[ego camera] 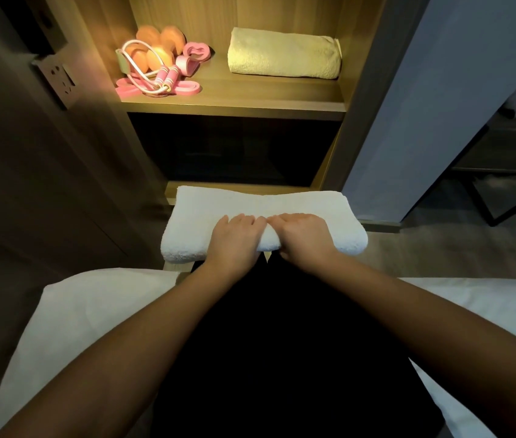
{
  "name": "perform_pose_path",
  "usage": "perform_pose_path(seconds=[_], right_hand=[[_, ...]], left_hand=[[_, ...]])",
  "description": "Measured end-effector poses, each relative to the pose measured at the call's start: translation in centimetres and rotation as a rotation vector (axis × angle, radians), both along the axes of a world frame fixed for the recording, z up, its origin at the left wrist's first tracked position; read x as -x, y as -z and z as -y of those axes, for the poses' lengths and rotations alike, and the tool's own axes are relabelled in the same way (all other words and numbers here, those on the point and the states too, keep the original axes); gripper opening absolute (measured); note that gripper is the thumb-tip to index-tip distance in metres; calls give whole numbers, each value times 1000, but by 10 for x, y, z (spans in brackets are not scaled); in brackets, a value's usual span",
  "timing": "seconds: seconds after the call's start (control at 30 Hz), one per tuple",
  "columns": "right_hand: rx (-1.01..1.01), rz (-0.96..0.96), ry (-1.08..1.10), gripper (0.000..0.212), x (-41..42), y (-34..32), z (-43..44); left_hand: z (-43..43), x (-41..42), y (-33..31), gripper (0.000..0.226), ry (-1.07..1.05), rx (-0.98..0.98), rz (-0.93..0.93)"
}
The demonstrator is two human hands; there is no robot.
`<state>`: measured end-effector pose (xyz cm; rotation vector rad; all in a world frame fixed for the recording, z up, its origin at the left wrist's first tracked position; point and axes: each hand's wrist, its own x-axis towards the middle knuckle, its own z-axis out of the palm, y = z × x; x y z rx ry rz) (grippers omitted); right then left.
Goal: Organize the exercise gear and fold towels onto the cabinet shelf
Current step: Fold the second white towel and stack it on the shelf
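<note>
A white towel [199,216] lies partly rolled on a low wooden stool in front of the cabinet. My left hand [234,240] and my right hand [305,237] sit side by side on its near rolled edge, fingers curled over the roll. On the lit cabinet shelf [234,104] a rolled cream towel [285,53] lies at the right. At the shelf's left sits the exercise gear: a pink jump rope [161,78], pink bands [195,52] and orange rounded pieces [158,39].
A dark lower compartment [234,150] opens under the lit shelf. A wall socket [60,79] is on the left panel. White bedding [92,311] flanks my dark-clothed lap. A grey panel [424,105] and a metal-framed table [509,172] stand at the right.
</note>
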<state>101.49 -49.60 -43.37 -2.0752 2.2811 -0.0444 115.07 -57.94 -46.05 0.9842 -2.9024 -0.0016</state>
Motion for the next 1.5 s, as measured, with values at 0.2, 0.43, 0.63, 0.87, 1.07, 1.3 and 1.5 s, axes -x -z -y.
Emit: perform_pose_path(seconds=[0.2,0.43,0.63,0.87,1.07,1.3,1.5], right_hand=[[-1,37,65,40,19,5,-7],[-67,139,85,40,30,-8,4],[-99,94,96,36,43,-3,-12],[-83,95,65,39,46,-5,-15],[-82,40,79,40,54,5,-33],[6,67,62,44,59,12,-48],[-50,146,86,49,65,5,-52]], left_hand=[[12,-11,-5,48,92,-52,-55],[34,-7,-16,39,44,-158,31],[36,-33,-7,58,106,-245,-47],[34,-41,-10,48,103,-216,-110],[29,-56,-3,47,65,-95,-100],[27,-76,3,62,81,-115,-175],[35,-85,-6,61,101,-95,-169]])
